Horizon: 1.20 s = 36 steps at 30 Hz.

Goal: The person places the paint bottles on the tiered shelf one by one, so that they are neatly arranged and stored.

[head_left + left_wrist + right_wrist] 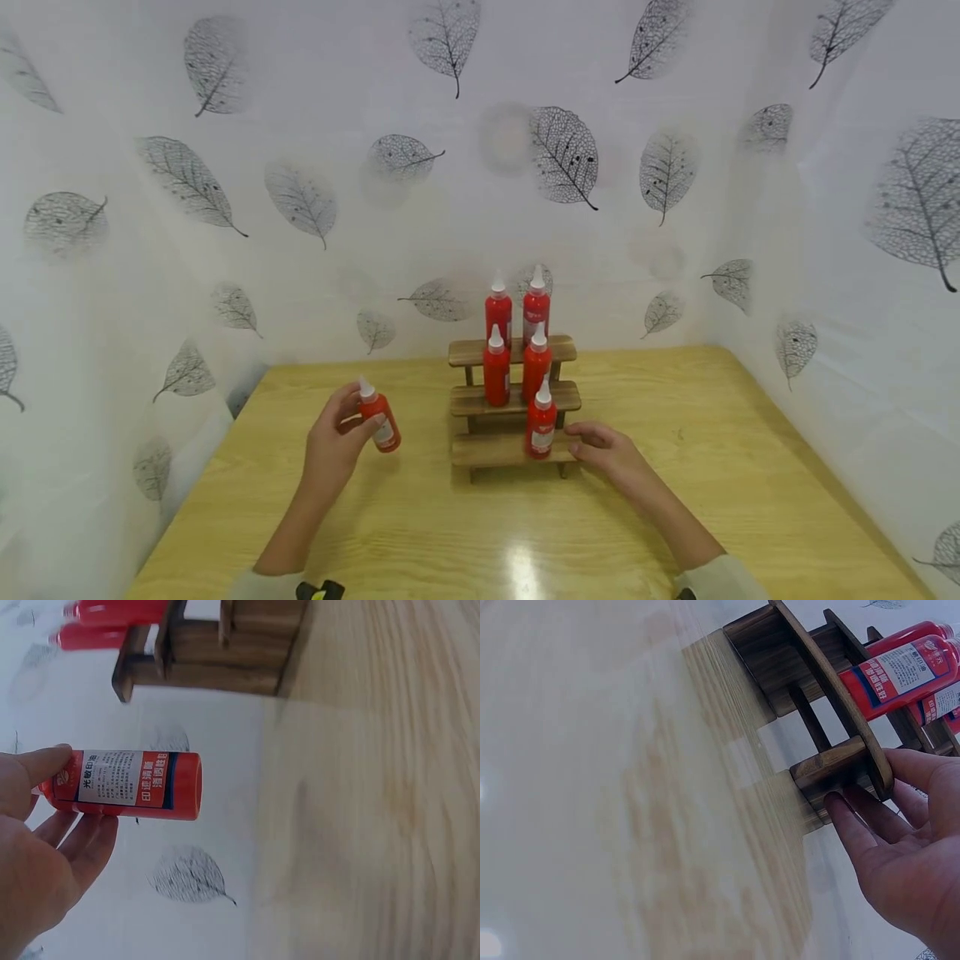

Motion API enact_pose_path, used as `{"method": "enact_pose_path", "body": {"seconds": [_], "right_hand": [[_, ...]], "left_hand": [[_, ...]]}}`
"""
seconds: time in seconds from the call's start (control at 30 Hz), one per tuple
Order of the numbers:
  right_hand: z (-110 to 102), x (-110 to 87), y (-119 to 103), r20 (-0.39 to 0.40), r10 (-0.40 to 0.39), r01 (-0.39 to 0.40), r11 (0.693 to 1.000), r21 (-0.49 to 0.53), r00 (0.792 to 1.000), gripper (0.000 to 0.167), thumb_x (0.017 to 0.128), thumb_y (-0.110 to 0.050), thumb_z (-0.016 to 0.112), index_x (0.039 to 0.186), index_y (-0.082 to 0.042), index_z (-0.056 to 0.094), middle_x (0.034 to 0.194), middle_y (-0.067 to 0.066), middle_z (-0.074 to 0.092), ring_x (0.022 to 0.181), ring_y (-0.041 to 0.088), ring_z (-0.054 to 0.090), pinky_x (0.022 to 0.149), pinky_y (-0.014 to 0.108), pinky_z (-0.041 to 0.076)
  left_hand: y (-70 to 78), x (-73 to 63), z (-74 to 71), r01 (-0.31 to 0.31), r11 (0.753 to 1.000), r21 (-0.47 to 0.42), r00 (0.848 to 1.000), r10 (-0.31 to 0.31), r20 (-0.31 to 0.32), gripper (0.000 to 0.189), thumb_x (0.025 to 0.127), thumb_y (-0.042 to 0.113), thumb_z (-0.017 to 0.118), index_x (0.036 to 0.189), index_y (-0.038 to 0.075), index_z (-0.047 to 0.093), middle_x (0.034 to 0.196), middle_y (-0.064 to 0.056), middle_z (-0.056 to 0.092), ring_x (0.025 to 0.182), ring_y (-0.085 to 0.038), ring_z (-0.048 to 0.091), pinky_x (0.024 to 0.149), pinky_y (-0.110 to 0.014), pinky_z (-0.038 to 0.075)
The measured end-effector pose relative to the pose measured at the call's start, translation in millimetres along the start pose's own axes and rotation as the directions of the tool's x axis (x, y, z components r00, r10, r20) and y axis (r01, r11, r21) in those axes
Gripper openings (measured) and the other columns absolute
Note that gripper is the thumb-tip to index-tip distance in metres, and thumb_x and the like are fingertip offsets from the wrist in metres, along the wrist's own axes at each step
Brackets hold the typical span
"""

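My left hand [335, 437] holds a red plastic bottle [381, 423] with a white pointed cap, pinched between thumb and fingers. The bottle is tilted and raised left of a three-step wooden display stand [480, 450]; its white label [111, 778] shows in the left wrist view. My right hand [611, 457] grips the right end of the stand's lowest step [831, 682], with thumb and fingers about the end and leg. On that step, near the right hand, stands one red bottle [541, 427]. Two more red bottles stand on the middle step and two on the top step.
The stand rests on a light wooden table [420, 533] near its back edge. Behind and at both sides hangs a white curtain [337, 100] printed with dark leaves. A bright reflection lies on the table's front part.
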State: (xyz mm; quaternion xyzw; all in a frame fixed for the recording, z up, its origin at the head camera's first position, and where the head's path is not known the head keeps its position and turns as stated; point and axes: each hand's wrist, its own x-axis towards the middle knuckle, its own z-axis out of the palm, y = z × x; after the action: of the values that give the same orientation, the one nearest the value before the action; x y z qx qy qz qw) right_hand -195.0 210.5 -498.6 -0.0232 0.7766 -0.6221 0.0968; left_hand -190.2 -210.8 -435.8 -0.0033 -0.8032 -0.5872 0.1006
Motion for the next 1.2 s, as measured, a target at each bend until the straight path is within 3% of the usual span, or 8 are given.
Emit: {"method": "enact_pose_path", "body": {"seconds": [0.17,0.3,0.43,0.8,1.0,1.2], "right_hand": [[-1.1,1.5,-1.5,0.011,-0.005,0.005,1.0,-0.012,1.0,0.047,0.094,-0.03,0.07,0.135,-0.009,0.06,0.143,0.014,0.058,0.136,0.034,0.051,0.111,0.05,0.045],[-1.6,3.5,-2.1,0.013,-0.011,0.011,1.0,-0.008,1.0,0.048,0.095,-0.031,0.07,0.136,-0.009,0.06,0.144,0.015,0.057,0.135,0.035,0.051,0.111,0.05,0.045],[-2.0,4.2,-0.9,0.012,-0.012,0.012,1.0,-0.017,1.0,0.049,0.095,-0.031,0.07,0.137,-0.008,0.059,0.144,0.016,0.057,0.134,0.035,0.051,0.111,0.051,0.045],[-5.1,4.5,1.9,-0.002,0.013,-0.013,1.0,0.001,1.0,0.047,0.093,-0.031,0.071,0.134,-0.01,0.061,0.141,0.013,0.06,0.13,0.032,0.055,0.109,0.047,0.047],[-3.5,5.4,1.6,0.009,0.008,-0.008,1.0,0.011,1.0,0.048,0.093,-0.032,0.071,0.135,-0.011,0.061,0.141,0.012,0.059,0.132,0.033,0.054,0.11,0.049,0.046],[-2.2,5.0,0.7,0.005,0.004,-0.004,1.0,-0.008,1.0,0.047,0.094,-0.031,0.07,0.135,-0.011,0.061,0.142,0.012,0.059,0.133,0.033,0.053,0.11,0.049,0.046]], "left_hand": [[16.7,-2.3,22.0,-0.066,0.998,-0.023,0.996,0.067,0.059,0.056,0.091,0.024,0.077,0.141,0.021,0.053,0.135,-0.009,0.061,0.117,-0.024,0.06,0.091,-0.025,0.055],[25.9,-0.7,41.8,-0.162,0.986,-0.027,0.982,0.164,0.092,0.056,0.089,0.019,0.078,0.14,0.019,0.055,0.131,-0.01,0.064,0.114,-0.025,0.062,0.093,-0.033,0.056],[30.7,0.8,62.8,-0.215,0.975,-0.057,0.967,0.22,0.129,0.055,0.087,0.016,0.079,0.138,0.02,0.057,0.127,-0.006,0.067,0.111,-0.023,0.064,0.094,-0.039,0.057],[38.7,4.2,111.3,-0.245,0.962,-0.122,0.935,0.268,0.232,0.051,0.087,0.016,0.08,0.133,0.025,0.061,0.123,-0.002,0.068,0.113,-0.022,0.064,0.096,-0.043,0.056],[38.5,5.4,124.1,-0.22,0.971,-0.09,0.929,0.236,0.283,0.054,0.089,0.028,0.078,0.139,0.027,0.056,0.129,-0.003,0.066,0.118,-0.024,0.063,0.1,-0.049,0.054],[32.7,4.8,133.2,-0.232,0.97,-0.078,0.92,0.245,0.305,0.055,0.091,0.026,0.076,0.141,0.024,0.054,0.131,-0.004,0.064,0.118,-0.023,0.063,0.098,-0.045,0.056]]}}
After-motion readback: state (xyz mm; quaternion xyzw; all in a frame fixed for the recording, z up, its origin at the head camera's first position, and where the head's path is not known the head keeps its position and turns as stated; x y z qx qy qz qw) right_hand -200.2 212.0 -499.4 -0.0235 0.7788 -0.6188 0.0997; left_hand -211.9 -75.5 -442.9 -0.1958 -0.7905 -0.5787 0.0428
